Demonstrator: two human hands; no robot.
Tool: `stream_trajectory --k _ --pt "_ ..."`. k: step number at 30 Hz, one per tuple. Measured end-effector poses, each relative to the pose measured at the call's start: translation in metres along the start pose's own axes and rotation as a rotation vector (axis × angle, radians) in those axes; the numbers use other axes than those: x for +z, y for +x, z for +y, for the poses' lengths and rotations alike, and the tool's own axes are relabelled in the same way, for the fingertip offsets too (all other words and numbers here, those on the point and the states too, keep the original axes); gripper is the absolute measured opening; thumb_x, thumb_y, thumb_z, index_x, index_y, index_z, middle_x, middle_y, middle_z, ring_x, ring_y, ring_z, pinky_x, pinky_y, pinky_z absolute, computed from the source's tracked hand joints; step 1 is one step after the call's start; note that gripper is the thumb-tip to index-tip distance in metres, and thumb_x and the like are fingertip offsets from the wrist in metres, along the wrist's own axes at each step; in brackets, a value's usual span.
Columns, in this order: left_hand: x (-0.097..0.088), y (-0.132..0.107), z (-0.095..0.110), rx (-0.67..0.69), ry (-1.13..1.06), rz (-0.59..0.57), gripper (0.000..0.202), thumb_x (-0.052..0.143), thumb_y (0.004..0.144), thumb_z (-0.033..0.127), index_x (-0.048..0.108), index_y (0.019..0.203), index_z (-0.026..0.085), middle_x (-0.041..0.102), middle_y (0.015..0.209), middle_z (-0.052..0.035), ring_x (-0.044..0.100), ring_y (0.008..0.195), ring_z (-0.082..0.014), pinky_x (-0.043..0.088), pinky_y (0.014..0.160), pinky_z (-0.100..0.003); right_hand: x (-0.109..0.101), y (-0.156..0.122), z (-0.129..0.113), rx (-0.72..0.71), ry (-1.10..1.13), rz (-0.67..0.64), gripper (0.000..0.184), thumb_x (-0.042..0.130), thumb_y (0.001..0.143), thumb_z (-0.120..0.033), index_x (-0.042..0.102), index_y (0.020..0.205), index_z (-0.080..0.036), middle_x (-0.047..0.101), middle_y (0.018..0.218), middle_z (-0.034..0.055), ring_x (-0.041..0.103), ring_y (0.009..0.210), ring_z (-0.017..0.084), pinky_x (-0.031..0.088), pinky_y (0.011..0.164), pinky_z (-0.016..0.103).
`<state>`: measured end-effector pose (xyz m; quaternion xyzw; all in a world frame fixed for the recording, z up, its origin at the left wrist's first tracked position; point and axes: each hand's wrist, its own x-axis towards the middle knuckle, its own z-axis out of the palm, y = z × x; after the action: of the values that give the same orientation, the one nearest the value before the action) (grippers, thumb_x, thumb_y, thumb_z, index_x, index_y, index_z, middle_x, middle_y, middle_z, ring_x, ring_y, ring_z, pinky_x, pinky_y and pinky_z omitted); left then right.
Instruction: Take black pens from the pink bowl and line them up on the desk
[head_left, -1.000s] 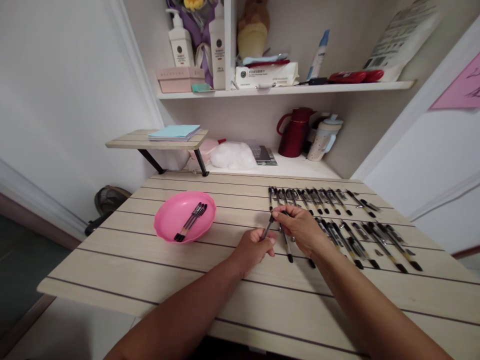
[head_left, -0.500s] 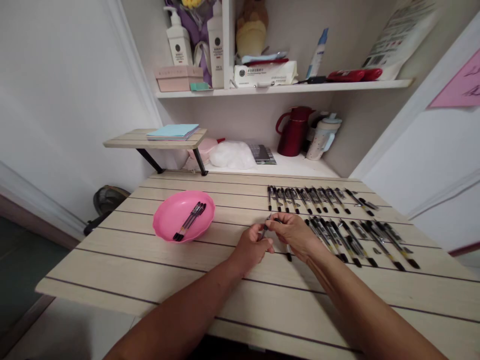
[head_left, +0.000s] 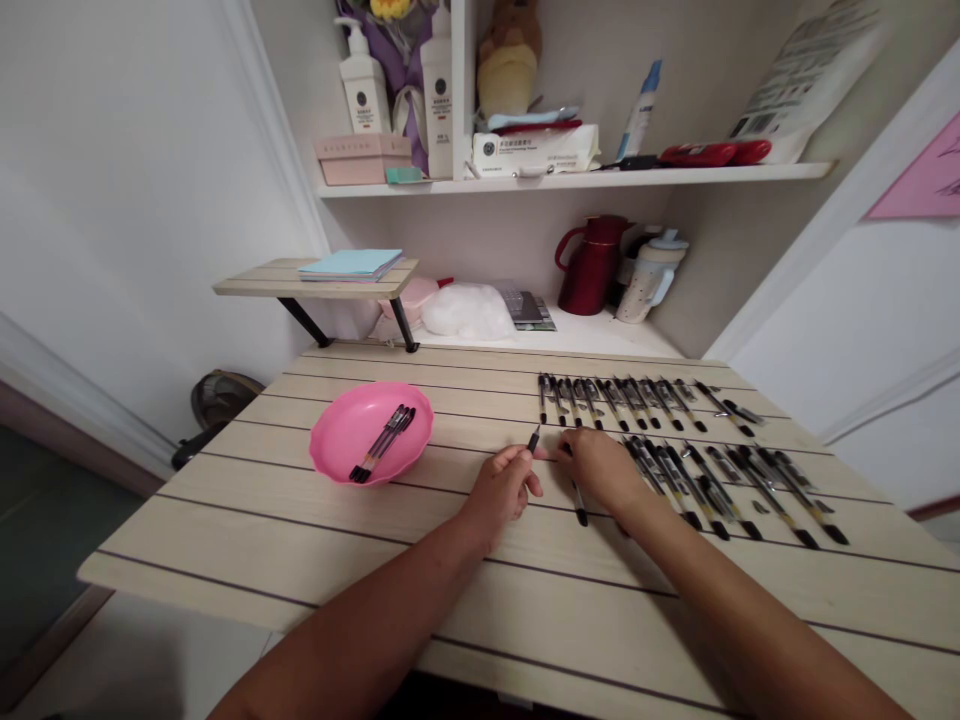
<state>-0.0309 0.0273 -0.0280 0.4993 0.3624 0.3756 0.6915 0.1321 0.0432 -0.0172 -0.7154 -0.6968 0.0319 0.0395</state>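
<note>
My left hand is closed around a black pen whose capped end sticks up past my fingers. My right hand rests on the wooden table just to its right, fingers curled over another black pen that lies on the slats. Two rows of several black pens stretch across the table to the right of my hands. A pink bowl to the left holds a few black pens.
A small raised wooden stand with a blue notebook sits at the table's back left. Behind the table stand a red jug, a white cup and a white bag. A shelf above carries bottles and boxes.
My hands have come slightly apart. The pen that both hands held is now in the left hand alone, and the right hand has lowered onto the pens on the table.
</note>
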Motion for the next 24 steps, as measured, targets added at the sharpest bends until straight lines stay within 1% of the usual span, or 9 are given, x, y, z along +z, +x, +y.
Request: stream_trajectory --k 3,7,9,12,14,16,20,22,24 --pt "0.000 0.000 0.001 -0.002 0.005 -0.001 0.037 0.044 0.078 0.044 0.057 0.094 0.014 0.050 0.056 0.0040 0.028 0.031 -0.0014 0.018 0.033 -0.018 0.005 -0.002 -0.005 0.018 -0.051 -0.007 0.023 0.045 0.081 -0.028 0.063 0.082 -0.015 0.065 0.088 0.0138 0.061 0.080 0.022 0.037 0.062 0.027" --pt "0.000 0.001 0.001 -0.008 -0.003 -0.015 0.035 0.044 0.077 0.042 0.057 0.092 0.013 0.051 0.056 0.0036 0.029 0.030 -0.0016 0.016 0.033 -0.019 0.007 -0.003 -0.005 0.024 -0.024 -0.006 0.021 0.044 0.082 -0.025 0.063 0.079 -0.016 0.065 0.084 0.0124 0.061 0.079 0.021 0.036 0.063 0.027" --pt "-0.001 0.001 0.001 -0.008 -0.005 -0.018 0.034 0.044 0.077 0.041 0.057 0.092 0.013 0.051 0.056 0.0034 0.029 0.030 -0.0019 0.016 0.033 -0.019 0.007 -0.003 -0.003 0.014 0.013 0.017 0.020 0.044 0.081 -0.024 0.062 0.077 -0.016 0.065 0.082 0.0116 0.060 0.078 0.020 0.035 0.062 0.026" --pt "-0.001 0.002 0.001 -0.023 -0.012 -0.021 0.034 0.045 0.076 0.041 0.057 0.092 0.014 0.052 0.056 0.0036 0.029 0.030 -0.0019 0.016 0.033 -0.019 0.007 -0.002 0.001 -0.021 0.121 0.096 0.019 0.044 0.080 -0.024 0.060 0.075 -0.017 0.065 0.080 0.0097 0.059 0.076 0.019 0.035 0.061 0.025" --pt "-0.001 0.002 0.000 -0.035 -0.018 -0.026 0.033 0.045 0.076 0.040 0.057 0.091 0.014 0.051 0.056 0.0038 0.029 0.030 -0.0018 0.016 0.033 -0.019 0.006 -0.001 0.005 -0.030 0.240 0.159 0.016 0.045 0.079 -0.025 0.059 0.074 -0.018 0.064 0.077 0.0074 0.058 0.071 0.017 0.035 0.060 0.025" --pt "-0.002 0.002 0.000 -0.041 -0.027 -0.034 0.032 0.045 0.076 0.040 0.056 0.091 0.014 0.051 0.056 0.0038 0.030 0.030 -0.0020 0.017 0.033 -0.019 0.004 -0.001 0.007 -0.023 0.410 0.193 0.015 0.046 0.078 -0.027 0.057 0.072 -0.019 0.062 0.070 0.0042 0.056 0.064 0.015 0.035 0.057 0.024" --pt "-0.002 0.002 0.000 -0.033 -0.038 -0.046 0.031 0.044 0.077 0.039 0.057 0.092 0.014 0.052 0.057 0.0036 0.030 0.030 -0.0024 0.018 0.033 -0.019 -0.003 -0.007 0.005 0.044 0.883 0.144 0.018 0.050 0.074 -0.036 0.054 0.070 -0.019 0.058 0.058 -0.0016 0.047 0.044 0.010 0.034 0.046 0.023" --pt "-0.002 0.002 -0.001 -0.034 -0.036 -0.049 0.032 0.044 0.077 0.039 0.057 0.093 0.014 0.052 0.057 0.0034 0.031 0.030 -0.0023 0.018 0.033 -0.019 -0.006 -0.011 0.001 0.098 1.090 0.113 0.022 0.055 0.070 -0.041 0.055 0.074 -0.019 0.055 0.056 -0.0035 0.042 0.040 0.008 0.032 0.042 0.022" --pt "-0.002 0.002 0.000 -0.037 -0.036 -0.051 0.033 0.044 0.077 0.039 0.057 0.094 0.014 0.052 0.057 0.0032 0.031 0.031 -0.0024 0.019 0.033 -0.019 -0.010 -0.016 -0.004 0.143 1.235 0.088 0.028 0.061 0.065 -0.042 0.057 0.079 -0.018 0.051 0.054 -0.0052 0.040 0.039 0.007 0.031 0.040 0.021"
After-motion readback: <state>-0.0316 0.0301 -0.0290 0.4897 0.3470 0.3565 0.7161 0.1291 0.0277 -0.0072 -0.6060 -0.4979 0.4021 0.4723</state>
